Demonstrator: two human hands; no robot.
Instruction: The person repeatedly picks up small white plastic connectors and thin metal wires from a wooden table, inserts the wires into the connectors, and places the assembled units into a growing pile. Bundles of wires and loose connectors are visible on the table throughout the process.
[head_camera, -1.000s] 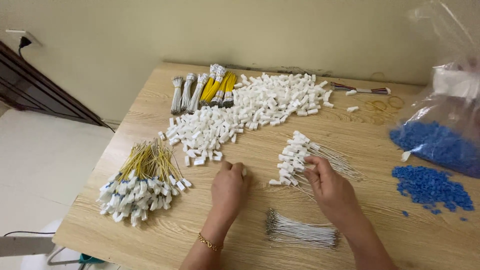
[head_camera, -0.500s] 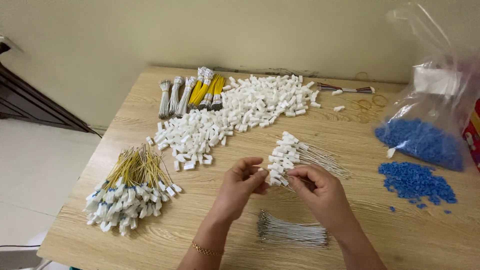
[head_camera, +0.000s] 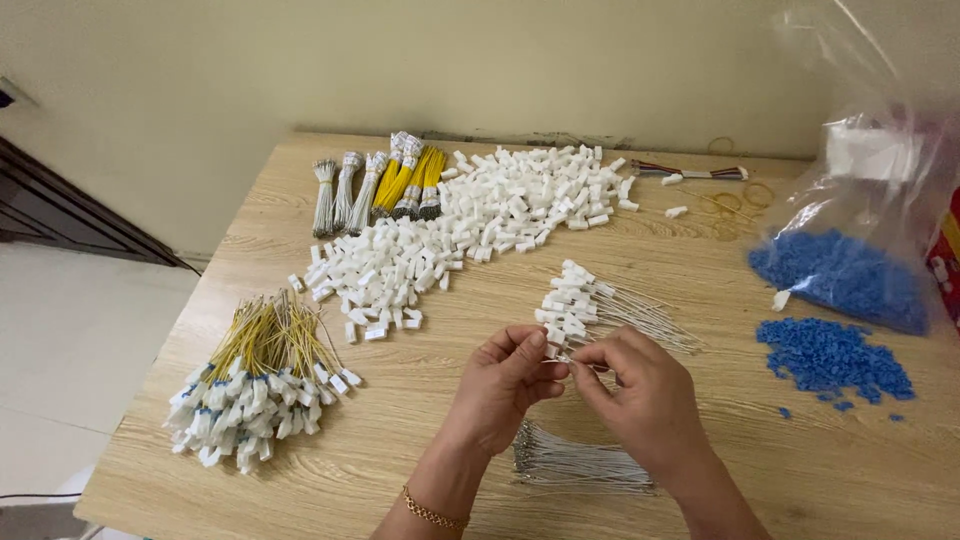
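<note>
My left hand (head_camera: 503, 385) and my right hand (head_camera: 640, 395) meet above the wooden table (head_camera: 400, 450), fingertips pinched together on a small white connector (head_camera: 556, 350) with a thin grey wire. Just beyond them lies a small pile of white connectors with grey wires attached (head_camera: 590, 310). A loose bundle of bare grey wires (head_camera: 575, 465) lies under my wrists. A gold bracelet circles my left wrist.
A long heap of loose white connectors (head_camera: 470, 230) crosses the table. At left lies a bunch of yellow wires with white connectors (head_camera: 260, 375). Tied wire bundles (head_camera: 385, 185) sit at the back. Blue pellets (head_camera: 835, 355) and a clear bag of them (head_camera: 850, 270) lie at right.
My hands lifted off the table and came together, pinching one connector between them. The view shifted a little to the left.
</note>
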